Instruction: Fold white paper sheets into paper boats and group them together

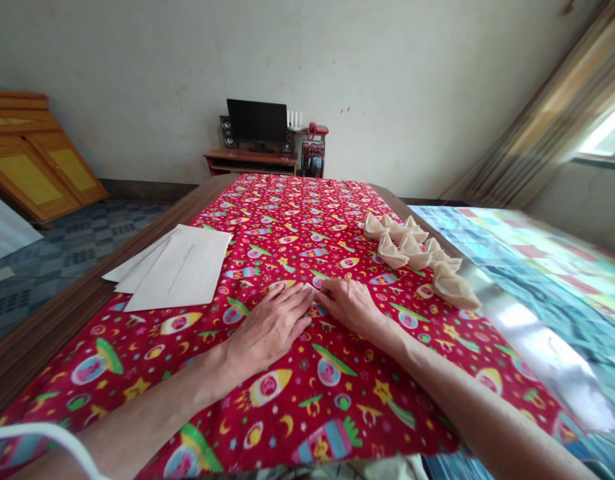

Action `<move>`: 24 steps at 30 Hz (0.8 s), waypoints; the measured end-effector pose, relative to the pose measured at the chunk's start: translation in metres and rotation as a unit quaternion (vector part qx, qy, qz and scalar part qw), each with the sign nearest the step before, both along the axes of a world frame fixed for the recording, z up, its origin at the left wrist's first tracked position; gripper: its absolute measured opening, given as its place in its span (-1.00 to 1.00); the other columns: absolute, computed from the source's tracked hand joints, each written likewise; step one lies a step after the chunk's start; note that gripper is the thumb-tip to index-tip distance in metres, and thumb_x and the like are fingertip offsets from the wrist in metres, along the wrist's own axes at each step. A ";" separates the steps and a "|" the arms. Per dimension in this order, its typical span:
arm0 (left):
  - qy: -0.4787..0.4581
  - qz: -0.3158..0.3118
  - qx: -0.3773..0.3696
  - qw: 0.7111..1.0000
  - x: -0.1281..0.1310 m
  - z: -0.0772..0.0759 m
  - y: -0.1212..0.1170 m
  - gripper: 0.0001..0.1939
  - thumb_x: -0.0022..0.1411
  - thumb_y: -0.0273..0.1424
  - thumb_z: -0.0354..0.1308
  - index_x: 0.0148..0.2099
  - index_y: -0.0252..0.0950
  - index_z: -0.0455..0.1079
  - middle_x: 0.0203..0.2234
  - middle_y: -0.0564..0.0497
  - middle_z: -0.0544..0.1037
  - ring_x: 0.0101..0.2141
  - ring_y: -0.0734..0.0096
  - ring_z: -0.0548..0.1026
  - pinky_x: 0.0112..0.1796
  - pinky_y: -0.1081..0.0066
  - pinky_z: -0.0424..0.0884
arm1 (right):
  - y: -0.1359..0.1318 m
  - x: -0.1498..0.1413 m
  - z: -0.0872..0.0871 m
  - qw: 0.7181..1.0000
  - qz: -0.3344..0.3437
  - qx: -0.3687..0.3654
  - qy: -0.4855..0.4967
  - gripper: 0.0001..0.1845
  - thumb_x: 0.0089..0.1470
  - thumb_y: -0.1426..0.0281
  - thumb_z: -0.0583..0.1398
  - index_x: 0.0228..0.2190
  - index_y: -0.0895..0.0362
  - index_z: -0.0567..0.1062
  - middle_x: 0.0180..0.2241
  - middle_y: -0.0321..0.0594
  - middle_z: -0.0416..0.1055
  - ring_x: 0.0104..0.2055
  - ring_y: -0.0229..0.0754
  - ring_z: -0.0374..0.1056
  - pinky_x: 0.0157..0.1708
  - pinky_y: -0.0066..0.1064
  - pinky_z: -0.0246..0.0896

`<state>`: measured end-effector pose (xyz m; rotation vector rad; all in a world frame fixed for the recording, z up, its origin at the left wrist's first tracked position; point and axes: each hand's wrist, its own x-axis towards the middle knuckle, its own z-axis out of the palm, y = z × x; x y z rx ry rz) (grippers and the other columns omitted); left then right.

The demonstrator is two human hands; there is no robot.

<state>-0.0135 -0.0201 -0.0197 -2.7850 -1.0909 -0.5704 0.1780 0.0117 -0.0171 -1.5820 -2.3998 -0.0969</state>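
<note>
My left hand (273,325) lies flat on the cloth, its fingers stretched out over a small folded paper (310,287). Only a white corner of that paper shows between my hands; the rest is hidden under the fingers. From the right, my right hand (351,305) is closed, thumb and fingers pinching the paper's edge. Farther to the right stand several folded paper boats (412,248) in cream paper, grouped in uneven rows. Left of my hands, a fanned stack of paper sheets (180,270) rests near the table edge, with faint print on the top one.
A red patterned cloth (332,367) covers most of the wooden table (94,293). A white cable (47,430) curves across the lower left. Beyond the far end stand a monitor (260,122) and a red telephone (317,128). A bed (552,267) adjoins on the right.
</note>
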 end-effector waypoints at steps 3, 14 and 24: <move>0.016 0.016 -0.013 1.000 -0.002 -0.001 -0.005 -0.60 0.37 -0.36 -0.11 0.20 -0.30 0.20 0.16 -0.09 0.30 0.20 0.26 0.16 0.18 0.13 0.09 | -0.001 0.000 -0.002 1.000 0.009 0.024 0.016 -0.62 0.22 0.12 0.00 -0.44 0.06 0.44 -0.52 -0.30 0.46 -0.45 -0.24 0.39 -0.54 -0.45 -0.14; 0.030 0.026 -0.025 0.999 -0.003 0.000 -0.008 -0.59 0.36 -0.32 -0.11 0.21 -0.26 0.18 0.21 -0.07 0.22 0.23 0.24 0.11 0.18 0.11 0.08 | -0.030 0.009 0.004 0.968 0.226 0.110 0.023 -0.68 0.22 0.49 -0.03 -0.04 0.20 0.38 0.00 -0.04 0.40 0.04 -0.10 0.31 -0.03 -0.29 0.23; 0.039 0.024 0.005 0.999 -0.013 0.002 -0.010 -0.59 0.34 -0.35 -0.07 0.20 -0.27 0.20 0.16 -0.06 0.30 0.20 0.23 0.18 0.18 0.13 0.09 | -0.029 0.023 0.004 0.961 0.270 0.053 0.011 -0.64 0.21 0.48 0.01 0.04 0.17 0.33 0.05 0.03 0.35 0.12 -0.06 0.26 0.10 -0.12 0.17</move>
